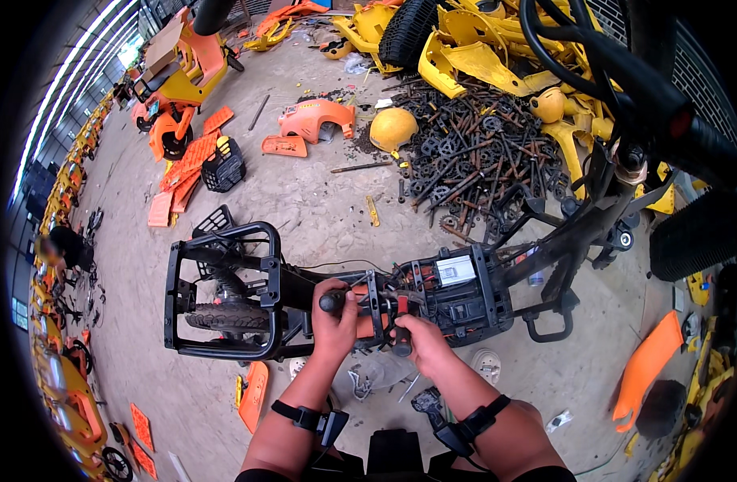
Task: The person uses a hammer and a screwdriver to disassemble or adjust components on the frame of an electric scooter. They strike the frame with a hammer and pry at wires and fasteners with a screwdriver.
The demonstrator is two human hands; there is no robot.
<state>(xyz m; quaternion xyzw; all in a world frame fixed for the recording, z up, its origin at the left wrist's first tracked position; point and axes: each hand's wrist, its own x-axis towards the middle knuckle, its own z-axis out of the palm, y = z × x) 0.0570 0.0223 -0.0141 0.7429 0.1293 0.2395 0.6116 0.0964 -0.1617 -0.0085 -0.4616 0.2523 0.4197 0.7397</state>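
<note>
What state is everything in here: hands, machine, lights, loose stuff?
Left hand: closed around a black handle
Right hand: closed on a red-and-black tool
Scooter frame: uncovered, inner parts exposed
Power drill: not held
Orange panels: loose, piled on the floor
Metal parts: loose, heaped
Ceiling lights: lit

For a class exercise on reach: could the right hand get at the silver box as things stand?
Probably yes: the silver box sits uncovered just beyond the right hand. That hand holds a tool, though, so it may need to let go first.
</note>
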